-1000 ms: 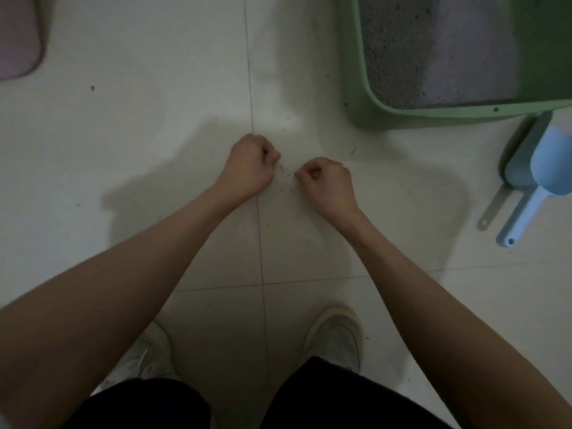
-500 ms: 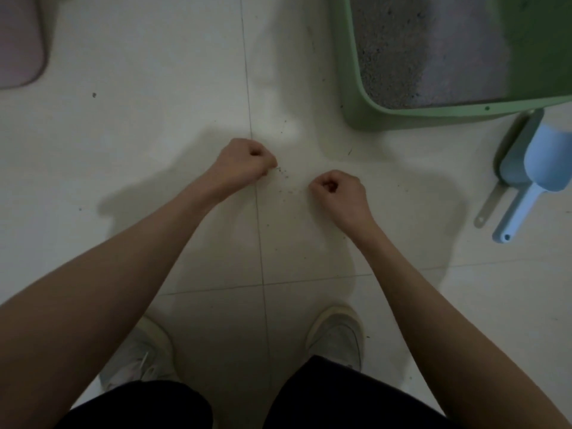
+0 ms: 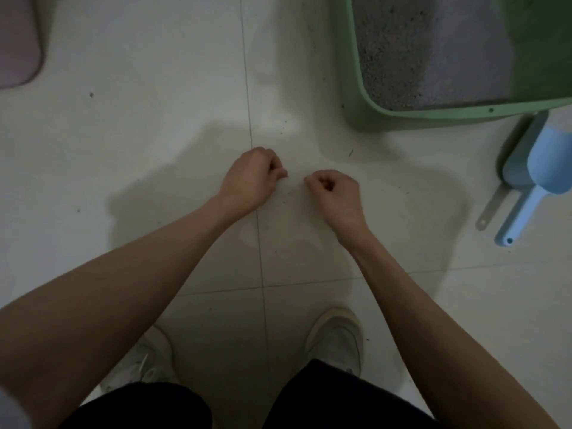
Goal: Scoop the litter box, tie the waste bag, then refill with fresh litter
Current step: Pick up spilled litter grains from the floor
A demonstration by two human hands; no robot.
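Note:
My left hand [image 3: 250, 178] and my right hand [image 3: 335, 193] are held close together over the tiled floor, each with fingers pinched. Between and below them hangs a thin see-through waste bag [image 3: 284, 227], barely visible against the tiles. The green litter box [image 3: 433, 114] stands at the upper right, with grey litter [image 3: 411, 51] inside. A light blue scoop [image 3: 544, 168] lies on the floor to its right, bowl towards the box, beside a second grey-blue scoop [image 3: 513, 168].
A pink mat [image 3: 15, 41] lies at the top left corner. My two white shoes [image 3: 337, 339] [image 3: 142, 360] stand on the pale floor below the hands. Dark litter specks are scattered on the tiles near the box.
The hands drew slightly apart half a second ago and are now closer together again. Both stay pinched. Litter box and scoops have not moved.

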